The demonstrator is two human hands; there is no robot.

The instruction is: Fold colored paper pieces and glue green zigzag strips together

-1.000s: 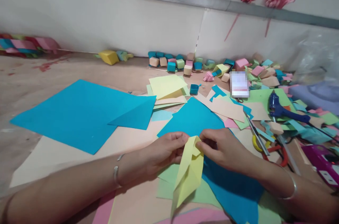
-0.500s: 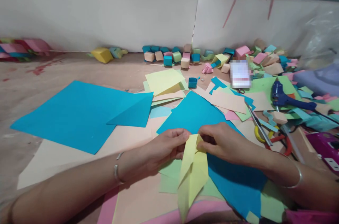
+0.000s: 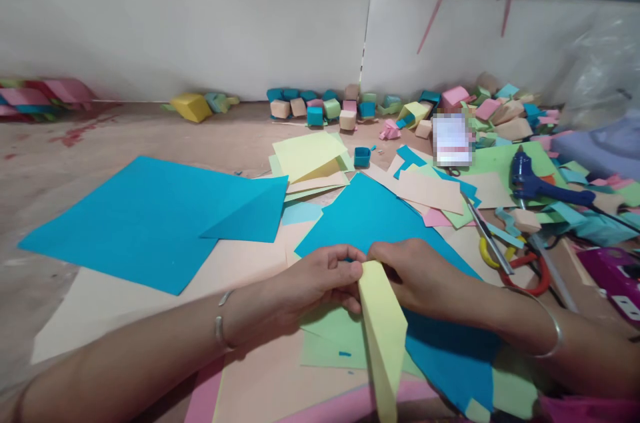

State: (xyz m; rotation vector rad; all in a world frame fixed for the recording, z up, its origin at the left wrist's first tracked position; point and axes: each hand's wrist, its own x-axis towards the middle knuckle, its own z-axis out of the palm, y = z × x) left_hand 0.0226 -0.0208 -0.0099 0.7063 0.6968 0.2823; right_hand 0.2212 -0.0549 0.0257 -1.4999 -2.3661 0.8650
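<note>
A folded pale-yellow paper hangs lengthwise between my hands, its lower end pointing toward me. My left hand pinches its upper left edge between thumb and fingers. On the other side, my right hand grips the upper right edge, with its fingertips partly hidden behind the paper. Beneath both hands lie a large blue sheet and light-green paper. Another big blue sheet with a folded corner lies to the left.
Scissors and a blue glue gun lie at the right, near a magenta object. Small paper boxes line the wall. Yellow sheets are stacked mid-table beside a small blue box.
The yellow paper has turned, now showing a smooth face instead of its folded flaps, and its lower end has swung right. Both hands have shifted slightly right.
</note>
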